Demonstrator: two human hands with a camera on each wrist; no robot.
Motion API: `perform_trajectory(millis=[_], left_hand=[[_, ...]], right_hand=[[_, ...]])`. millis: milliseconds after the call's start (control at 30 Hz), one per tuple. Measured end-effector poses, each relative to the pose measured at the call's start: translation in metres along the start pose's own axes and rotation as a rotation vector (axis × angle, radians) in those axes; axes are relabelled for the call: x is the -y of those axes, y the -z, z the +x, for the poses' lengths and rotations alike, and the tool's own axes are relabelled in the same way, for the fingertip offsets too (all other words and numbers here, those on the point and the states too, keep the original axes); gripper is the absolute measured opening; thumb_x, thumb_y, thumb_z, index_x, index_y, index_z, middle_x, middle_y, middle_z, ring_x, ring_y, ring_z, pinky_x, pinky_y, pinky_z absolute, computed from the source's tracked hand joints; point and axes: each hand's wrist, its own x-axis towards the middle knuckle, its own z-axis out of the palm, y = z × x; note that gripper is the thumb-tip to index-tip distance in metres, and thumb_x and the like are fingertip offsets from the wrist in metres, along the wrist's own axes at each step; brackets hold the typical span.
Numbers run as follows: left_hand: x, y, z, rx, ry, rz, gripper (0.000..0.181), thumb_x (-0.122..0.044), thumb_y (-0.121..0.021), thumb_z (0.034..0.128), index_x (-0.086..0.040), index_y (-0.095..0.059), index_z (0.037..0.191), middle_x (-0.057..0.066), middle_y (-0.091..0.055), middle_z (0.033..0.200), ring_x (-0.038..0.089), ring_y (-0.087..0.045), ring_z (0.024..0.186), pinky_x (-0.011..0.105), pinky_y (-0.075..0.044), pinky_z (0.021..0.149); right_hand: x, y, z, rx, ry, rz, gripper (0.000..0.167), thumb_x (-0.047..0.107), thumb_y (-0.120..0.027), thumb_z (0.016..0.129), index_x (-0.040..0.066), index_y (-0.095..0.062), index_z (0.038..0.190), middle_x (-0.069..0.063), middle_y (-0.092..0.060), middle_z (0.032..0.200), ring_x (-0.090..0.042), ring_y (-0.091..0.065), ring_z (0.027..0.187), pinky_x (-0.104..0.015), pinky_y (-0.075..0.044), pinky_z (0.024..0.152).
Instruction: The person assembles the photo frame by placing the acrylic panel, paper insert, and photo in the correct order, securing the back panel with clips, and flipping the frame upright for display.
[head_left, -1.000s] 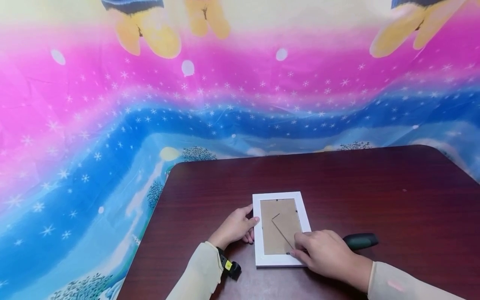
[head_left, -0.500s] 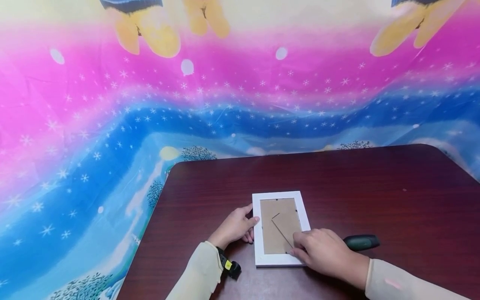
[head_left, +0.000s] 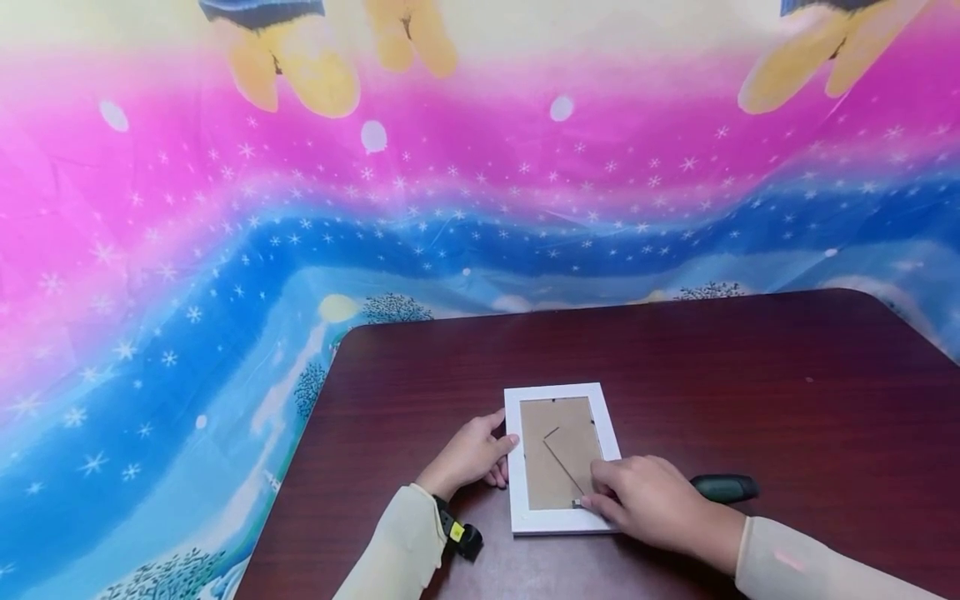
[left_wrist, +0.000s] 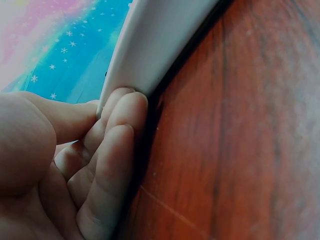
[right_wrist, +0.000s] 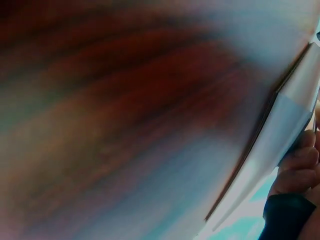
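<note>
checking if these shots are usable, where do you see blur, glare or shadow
Head view: mostly clear, with a soft pale sheen on the table below the picture frame; left wrist view: dark shadow along the picture frame's lower edge, beside the left hand; right wrist view: table heavily blurred and hazy, the picture frame at the right noticeably sharper.

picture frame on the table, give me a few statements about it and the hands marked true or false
1. The picture frame lies with its brown backing board facing up. True.
2. The left hand is clear of the picture frame. False: it grips the left edge.
3. In the head view, the right hand is at the lower right corner. True.
4. The table is white. False: it is dark reddish brown.
5. A dark handle shows beyond the right hand. True.
</note>
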Motion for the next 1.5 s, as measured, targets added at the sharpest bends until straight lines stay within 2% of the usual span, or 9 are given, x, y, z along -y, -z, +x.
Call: perform_trajectory(millis=[233, 467, 767, 1267, 1500], left_hand=[[-0.0012, 0.0000, -0.0006, 0.003, 0.000, -0.001, 0.065, -0.020, -0.060, 0.0983, -0.004, -0.028, 0.153, 0.013, -0.062, 0.057, 0.023, -0.061, 0.044, 0.034, -0.052, 0.042], [-0.0015, 0.0003, -0.0005, 0.005, -0.003, -0.003, 0.064, -0.019, -0.059, 0.0986, -0.005, -0.028, 0.153, 0.013, -0.062, 0.057, 0.023, -0.060, 0.044, 0.033, -0.052, 0.042], [-0.0011, 0.0019, -0.0007, 0.004, 0.001, 0.024, 0.066, -0.020, -0.059, 0.0993, -0.001, -0.025, 0.153, 0.012, -0.063, 0.058, 0.023, -0.062, 0.046, 0.034, -0.053, 0.044], [0.0009, -0.0006, 0.0014, 0.016, 0.006, -0.001, 0.065, -0.020, -0.059, 0.0988, -0.004, -0.027, 0.153, 0.013, -0.063, 0.058, 0.022, -0.061, 0.045, 0.034, -0.053, 0.044], [0.0008, 0.0012, 0.0007, 0.017, 0.008, 0.005, 0.066, -0.020, -0.059, 0.0992, -0.002, -0.026, 0.153, 0.013, -0.063, 0.058, 0.022, -0.061, 0.045, 0.034, -0.053, 0.044]], right_hand=[[0.0003, -0.0010, -0.0005, -0.020, 0.056, -0.033, 0.040, 0.037, -0.076, 0.082, 0.030, -0.039, 0.067, 0.023, -0.028, 0.057, 0.002, -0.030, 0.047, -0.022, -0.025, 0.042], [0.0023, 0.0012, 0.0018, 0.033, 0.024, -0.022, 0.039, 0.036, -0.075, 0.084, 0.029, -0.041, 0.066, 0.022, -0.031, 0.057, 0.001, -0.032, 0.048, -0.024, -0.028, 0.043], [0.0041, 0.0039, 0.0076, 0.080, 0.013, -0.008, 0.039, 0.034, -0.075, 0.084, 0.028, -0.041, 0.066, 0.021, -0.032, 0.056, 0.000, -0.034, 0.049, -0.025, -0.031, 0.045], [0.0029, 0.0050, 0.0088, 0.102, 0.032, -0.010, 0.038, 0.035, -0.073, 0.086, 0.027, -0.042, 0.066, 0.020, -0.033, 0.056, 0.000, -0.036, 0.050, -0.028, -0.033, 0.045], [0.0027, 0.0042, 0.0077, 0.087, 0.031, -0.016, 0.038, 0.035, -0.072, 0.088, 0.027, -0.041, 0.067, 0.021, -0.031, 0.056, 0.000, -0.034, 0.049, -0.026, -0.032, 0.045]])
